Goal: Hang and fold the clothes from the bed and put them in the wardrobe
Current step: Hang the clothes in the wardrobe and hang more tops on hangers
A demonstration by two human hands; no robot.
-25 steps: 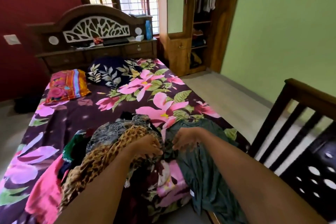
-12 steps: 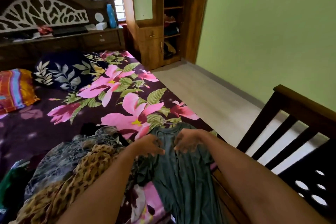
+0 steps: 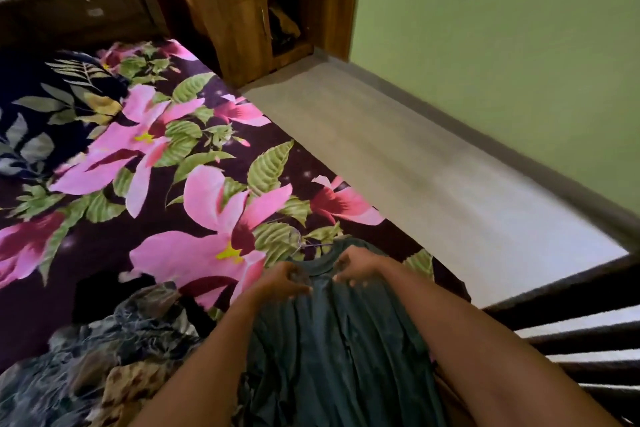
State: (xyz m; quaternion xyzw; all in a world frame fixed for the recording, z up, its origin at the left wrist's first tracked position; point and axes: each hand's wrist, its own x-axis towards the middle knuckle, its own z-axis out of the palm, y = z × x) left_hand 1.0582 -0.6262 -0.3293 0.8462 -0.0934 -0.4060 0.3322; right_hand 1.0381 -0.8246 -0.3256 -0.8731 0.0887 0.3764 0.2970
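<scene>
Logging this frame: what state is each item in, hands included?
Green T-shirt: laid out on the bed, unfolded.
Left hand: fingers curled, gripping the T-shirt near its collar.
Right hand: likewise gripping near the collar.
Clothes pile: crumpled, unfolded.
Wardrobe: open, shelves showing.

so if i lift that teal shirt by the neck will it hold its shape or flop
Probably floppy: the teal shirt lies in long soft folds and bunches where the left hand and right hand grip near its neckline. Likely light too; the fabric looks thin. Its lower part would likely hang and sway.
</scene>
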